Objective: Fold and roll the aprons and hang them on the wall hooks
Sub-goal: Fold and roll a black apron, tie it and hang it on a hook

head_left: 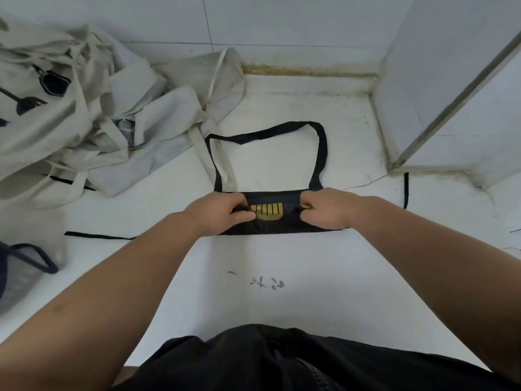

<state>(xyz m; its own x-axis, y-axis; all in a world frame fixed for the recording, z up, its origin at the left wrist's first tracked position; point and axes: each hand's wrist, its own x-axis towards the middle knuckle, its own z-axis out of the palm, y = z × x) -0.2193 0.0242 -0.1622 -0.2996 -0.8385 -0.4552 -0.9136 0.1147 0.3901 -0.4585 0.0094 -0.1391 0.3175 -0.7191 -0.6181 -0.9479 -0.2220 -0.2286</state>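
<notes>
A black apron (270, 198) with a yellow print lies folded into a narrow band on the white surface (282, 277). Its neck loop (321, 148) lies spread out on the far side. My left hand (222, 213) grips the band's left part, fingers curled over the cloth. My right hand (324, 210) grips the right part the same way. Thin black ties trail out to the left (98, 236) and to the right (406, 190).
A heap of beige aprons (84, 114) fills the far left. A grey mesh bag with dark handles (19, 272) sits at the left edge. A tiled wall runs along the back, and a white panel (451, 94) stands at the right.
</notes>
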